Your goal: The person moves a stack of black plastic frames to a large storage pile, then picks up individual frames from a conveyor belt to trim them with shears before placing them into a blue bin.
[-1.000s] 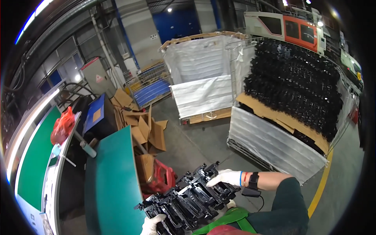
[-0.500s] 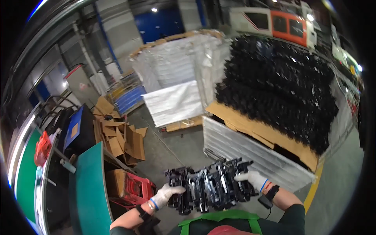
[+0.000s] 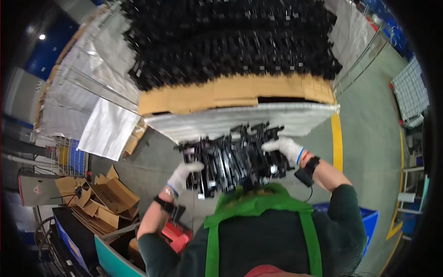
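Observation:
I hold a row of black plastic parts (image 3: 235, 159) at chest height, clamped end to end between both gloved hands. My left hand (image 3: 183, 174) in a white glove presses the row's left end. My right hand (image 3: 286, 147), also white-gloved, grips its right end. Straight ahead stands a pallet cage (image 3: 240, 121) with silvery walls, a cardboard layer (image 3: 230, 94) and a high heap of the same black parts (image 3: 230, 41) on top. The held row hangs just in front of the cage's near wall.
Flattened cardboard boxes (image 3: 108, 196) lie on the floor at my left, by a blue bin (image 3: 69, 237) and a teal table edge (image 3: 113, 261). A red crate (image 3: 177, 235) sits under my left arm. A yellow floor line (image 3: 338, 138) runs on the right, with a blue crate (image 3: 369, 226).
I have turned right and stepped closer to the loaded cage, which now fills the upper view. The row of black parts has risen and moved toward the cage wall, still held by both hands.

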Available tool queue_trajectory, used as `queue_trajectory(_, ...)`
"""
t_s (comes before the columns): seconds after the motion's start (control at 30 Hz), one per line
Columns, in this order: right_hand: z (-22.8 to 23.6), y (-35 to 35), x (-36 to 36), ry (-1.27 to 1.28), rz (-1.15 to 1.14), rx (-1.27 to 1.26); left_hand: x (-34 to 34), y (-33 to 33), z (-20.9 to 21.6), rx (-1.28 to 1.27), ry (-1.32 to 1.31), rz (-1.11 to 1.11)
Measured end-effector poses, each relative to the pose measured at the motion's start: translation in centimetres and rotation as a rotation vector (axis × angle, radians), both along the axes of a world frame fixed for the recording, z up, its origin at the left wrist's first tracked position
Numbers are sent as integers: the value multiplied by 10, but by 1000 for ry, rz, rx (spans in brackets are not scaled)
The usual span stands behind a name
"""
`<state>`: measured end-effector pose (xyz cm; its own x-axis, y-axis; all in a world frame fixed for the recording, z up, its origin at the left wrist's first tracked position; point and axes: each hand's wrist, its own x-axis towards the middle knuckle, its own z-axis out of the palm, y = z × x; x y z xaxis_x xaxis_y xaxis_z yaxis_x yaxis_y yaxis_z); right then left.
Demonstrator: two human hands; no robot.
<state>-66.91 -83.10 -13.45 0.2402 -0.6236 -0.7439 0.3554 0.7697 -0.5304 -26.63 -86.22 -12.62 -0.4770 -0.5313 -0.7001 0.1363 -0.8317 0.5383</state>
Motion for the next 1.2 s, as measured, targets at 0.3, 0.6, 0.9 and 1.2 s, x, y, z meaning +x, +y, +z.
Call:
queue_trajectory(0.3, -72, -35, -36, 244, -52, -4, -35, -131, -80, 27, 7, -294)
queue_trajectory(0.6, -80, -68, -47, 141, -137, 380, -55, -187, -123, 217, -49, -371)
queue_trajectory(0.9, -93, -102, -63, 196, -116, 355, -60, -183, -130, 98, -156, -301)
queue_trajectory(1.2, -80, -120, -71, 213, -129, 244, -78, -197, -134, 42, -250, -273)
